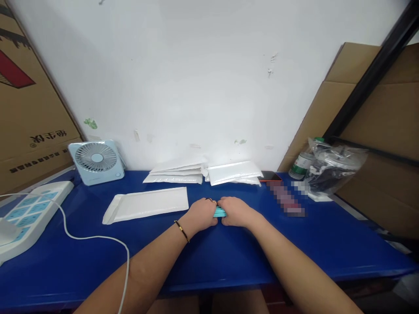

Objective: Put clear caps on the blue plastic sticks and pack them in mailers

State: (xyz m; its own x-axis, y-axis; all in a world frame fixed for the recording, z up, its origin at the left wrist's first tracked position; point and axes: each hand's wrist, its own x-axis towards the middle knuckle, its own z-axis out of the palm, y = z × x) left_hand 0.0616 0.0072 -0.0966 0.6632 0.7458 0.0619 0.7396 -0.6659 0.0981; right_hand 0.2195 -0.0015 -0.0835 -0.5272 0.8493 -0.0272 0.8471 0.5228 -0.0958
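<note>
1. The blue table (229, 257) fills the whole width in front of me, pushed against a white wall.
2. Cardboard boxes (29, 109) lean at the far left, and more cardboard stands at the far right.
3. A white power strip (36, 209) lies at the left edge, its cord (98, 239) looping toward me.
4. A flat white padded mailer (147, 204) lies just left of my hands; 2 stacks of mailers (203, 172) sit by the wall.
5. A small pale-blue fan (96, 161) stands at the back left.
6. A clear plastic bag (334, 168) and a bottle (303, 163) sit at the back right.
7. My left hand (199, 216) and right hand (237, 212) meet at the table's middle, both curled shut around 1 small teal object (219, 212).
8. Only a sliver of that teal object shows between my hands. Its long axis seems to run left to right, but I cannot tell which way it points.
</note>
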